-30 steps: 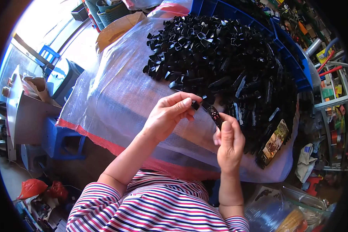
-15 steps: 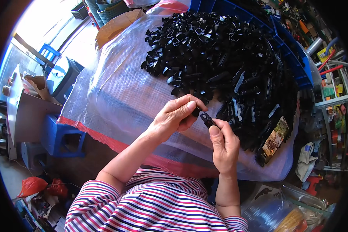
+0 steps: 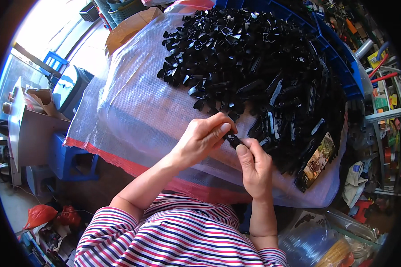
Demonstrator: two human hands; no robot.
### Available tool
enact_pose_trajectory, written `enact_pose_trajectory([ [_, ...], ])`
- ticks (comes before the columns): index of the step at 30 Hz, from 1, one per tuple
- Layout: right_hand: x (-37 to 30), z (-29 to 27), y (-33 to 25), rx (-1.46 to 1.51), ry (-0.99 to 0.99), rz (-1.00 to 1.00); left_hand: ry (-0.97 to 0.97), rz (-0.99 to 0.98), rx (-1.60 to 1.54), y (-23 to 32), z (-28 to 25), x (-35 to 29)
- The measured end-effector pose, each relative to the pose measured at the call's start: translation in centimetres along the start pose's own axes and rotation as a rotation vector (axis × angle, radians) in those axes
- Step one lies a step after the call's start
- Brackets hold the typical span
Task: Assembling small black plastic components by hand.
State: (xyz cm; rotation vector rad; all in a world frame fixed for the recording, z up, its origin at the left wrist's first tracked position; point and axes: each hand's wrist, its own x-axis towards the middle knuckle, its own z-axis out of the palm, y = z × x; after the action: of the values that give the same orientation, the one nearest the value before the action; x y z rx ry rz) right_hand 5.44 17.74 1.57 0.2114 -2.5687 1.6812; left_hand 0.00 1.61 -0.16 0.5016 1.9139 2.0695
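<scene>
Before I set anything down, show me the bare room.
Free: the white woven sheet left of the left hand, between red border and brown paper. Crowded: the heap of black parts beyond the right hand.

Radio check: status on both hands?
Right hand pinching black part; left hand closed at its far end, grip partly hidden. Black pieces heaped beyond. Nothing visibly blocking either hand.

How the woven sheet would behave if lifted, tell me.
Probably floppy: the woven sheet shows creases and drapes toward its red edge. Its sheen suggests it may be slippery. The loose black pieces heaped on it would likely slide.
</scene>
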Motion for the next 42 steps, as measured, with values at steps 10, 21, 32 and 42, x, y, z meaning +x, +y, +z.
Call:
enact_pose_trajectory([
  [10, 2.0, 2.9, -0.7, -0.071, -0.056, -0.166, 0.198, -0.101, -0.559, 0.1, 0.8, -2.4],
  [21, 5.3, 0.6, 0.9, -0.586, 0.053, -0.285, 0.54, 0.141, 0.17, -0.7, -4.7, 0.4],
  [32, 8.2, -0.8, 1.8, -1.21, 0.212, -0.376, 0.415, 0.255, 0.751, -1.1, -4.5, 0.1],
  [42, 5.4, -0.4, -0.8, -0.424, 0.17, -0.3, 0.312, -0.072, -0.396, 0.2, -4.8, -0.5],
])
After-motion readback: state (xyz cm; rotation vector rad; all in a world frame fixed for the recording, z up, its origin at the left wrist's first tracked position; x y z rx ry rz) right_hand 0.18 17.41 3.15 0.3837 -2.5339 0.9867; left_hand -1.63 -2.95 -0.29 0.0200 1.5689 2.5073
